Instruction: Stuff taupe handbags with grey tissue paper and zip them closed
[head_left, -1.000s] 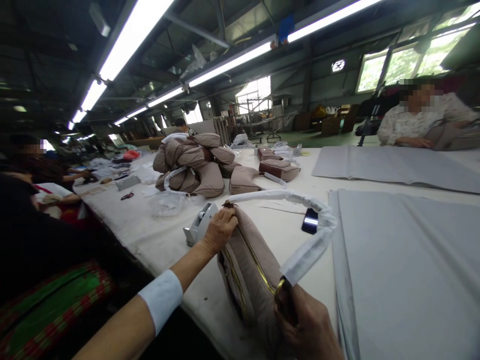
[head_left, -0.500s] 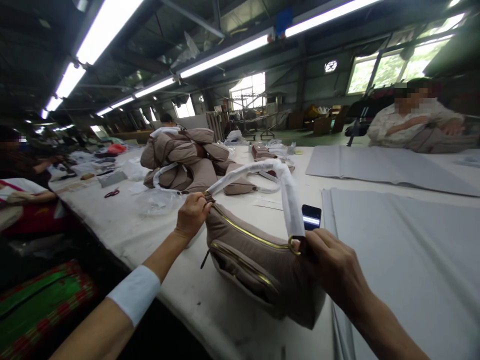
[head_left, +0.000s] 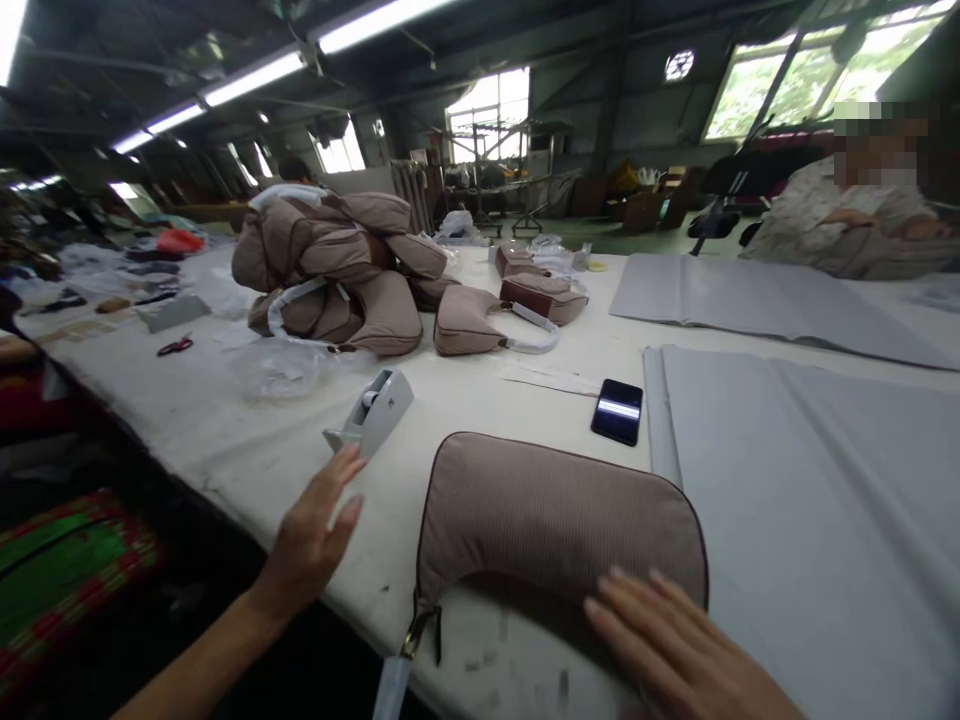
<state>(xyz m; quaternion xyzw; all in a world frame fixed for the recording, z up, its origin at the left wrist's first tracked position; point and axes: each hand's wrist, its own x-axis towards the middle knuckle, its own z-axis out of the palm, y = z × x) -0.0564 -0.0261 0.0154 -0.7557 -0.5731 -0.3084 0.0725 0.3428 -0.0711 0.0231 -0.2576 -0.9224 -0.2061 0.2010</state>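
A taupe ribbed shoulder bag [head_left: 555, 500] with dark piping lies flat on the table in front of me, its curved opening side toward me. Its strap [head_left: 392, 688], wrapped in white film, hangs down at the near left corner. My right hand [head_left: 675, 640] rests with spread fingers at the bag's lower right edge. To the left of the bag, my left hand [head_left: 311, 535] is open and holds nothing. Its fingertips are close to a grey tape dispenser [head_left: 382, 410]; whether they touch it I cannot tell.
A heap of similar bags [head_left: 337, 260] lies further back, with loose plastic wrap [head_left: 277, 370] beside it. A phone [head_left: 618, 411] lies beyond the bag. Grey sheets [head_left: 810, 470] cover the right side. Scissors [head_left: 175, 346] lie at the left. A co-worker [head_left: 847, 210] sits across the table.
The bag, earlier held up by both hands at its strap ends, now lies flat on the table, turned over. Both hands have let go of the strap, and the tape dispenser has come into view.
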